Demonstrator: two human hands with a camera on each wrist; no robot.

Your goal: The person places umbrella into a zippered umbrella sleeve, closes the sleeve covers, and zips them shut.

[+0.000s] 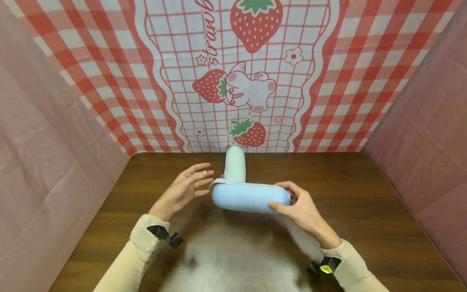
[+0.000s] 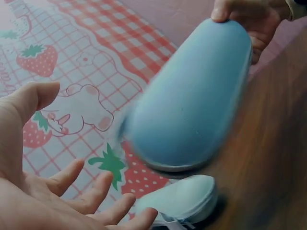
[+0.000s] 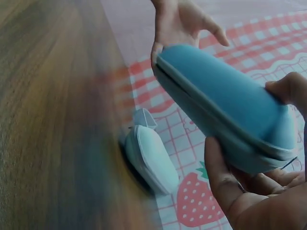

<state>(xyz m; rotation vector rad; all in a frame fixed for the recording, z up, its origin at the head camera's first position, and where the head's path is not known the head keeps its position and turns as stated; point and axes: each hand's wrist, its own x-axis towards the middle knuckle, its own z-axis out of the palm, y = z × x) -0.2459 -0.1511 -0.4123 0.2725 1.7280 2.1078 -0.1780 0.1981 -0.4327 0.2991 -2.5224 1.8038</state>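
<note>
My right hand (image 1: 305, 211) grips one end of a light blue zippered case (image 1: 249, 198), thumb on the near side, raised over the table. The case lies crosswise in the head view, with a pale strap loop at its left end. In the right wrist view a zip seam runs along the blue case (image 3: 225, 100). My left hand (image 1: 182, 188) hovers by the strap end, fingers spread and holding nothing. Behind the blue case, a mint green zippered case (image 1: 235, 164) lies on the table, its near end hidden; its strap loop (image 3: 145, 119) shows in the right wrist view.
The brown wooden table (image 1: 350, 194) meets a strawberry-patterned checked cloth (image 1: 365, 81) hanging at the back. Pink cloth walls (image 1: 47, 134) stand on both sides. Light glare covers the table's near middle.
</note>
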